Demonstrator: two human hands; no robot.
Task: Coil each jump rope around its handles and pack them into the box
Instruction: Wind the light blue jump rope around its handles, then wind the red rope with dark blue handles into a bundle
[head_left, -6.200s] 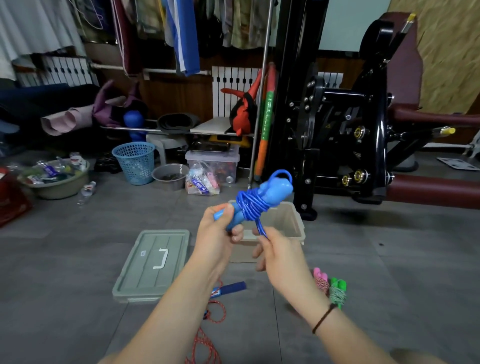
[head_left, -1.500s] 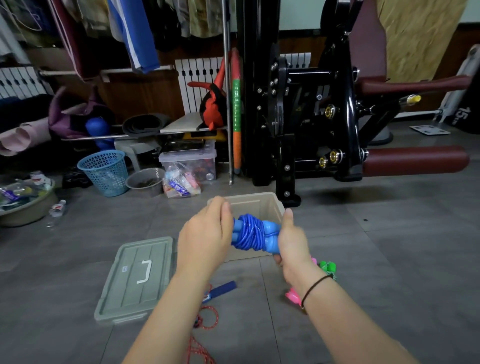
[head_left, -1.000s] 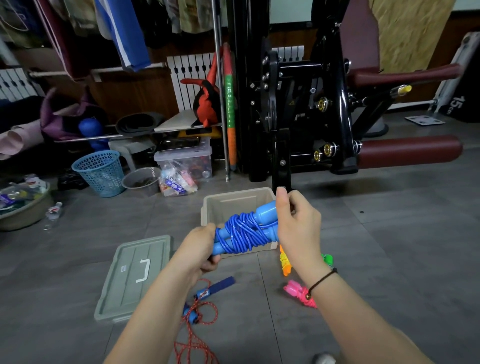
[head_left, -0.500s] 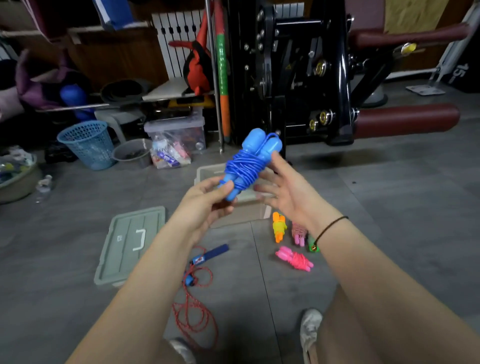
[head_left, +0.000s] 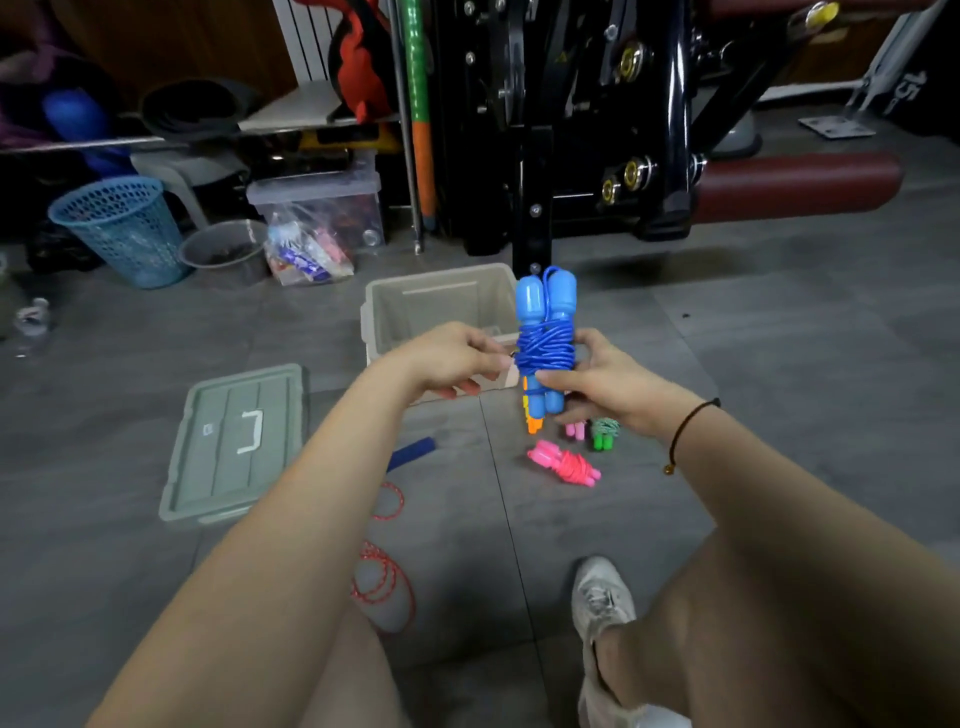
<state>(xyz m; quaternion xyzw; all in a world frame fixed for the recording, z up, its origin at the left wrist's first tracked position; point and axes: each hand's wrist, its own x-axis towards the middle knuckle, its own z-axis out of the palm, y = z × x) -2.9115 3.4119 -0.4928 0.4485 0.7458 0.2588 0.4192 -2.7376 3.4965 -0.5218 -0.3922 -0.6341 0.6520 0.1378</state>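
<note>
A blue jump rope (head_left: 545, 340) is coiled around its two blue handles and stands upright in the air, just in front of the open beige box (head_left: 375, 317). My right hand (head_left: 605, 384) grips its lower half, thumb across the coil. My left hand (head_left: 454, 358) pinches the coil's left side. On the floor below lie coiled ropes: pink (head_left: 563, 463), green (head_left: 602, 434), orange (head_left: 533, 422) and a light pink one mostly hidden. A loose red rope (head_left: 383, 587) with a dark blue handle (head_left: 411, 452) trails under my left arm.
The box's green lid (head_left: 234, 441) lies on the floor to the left. Behind are a blue basket (head_left: 119, 228), a grey bowl (head_left: 223, 249), a clear storage bin (head_left: 317, 200) and a black gym machine (head_left: 571, 130). My shoe (head_left: 600, 597) is at the bottom.
The coiled blue rope has turned from tilted to upright. My right hand now wraps around its lower half, and my left hand has shifted to pinch the coil's side. The view tilted downward.
</note>
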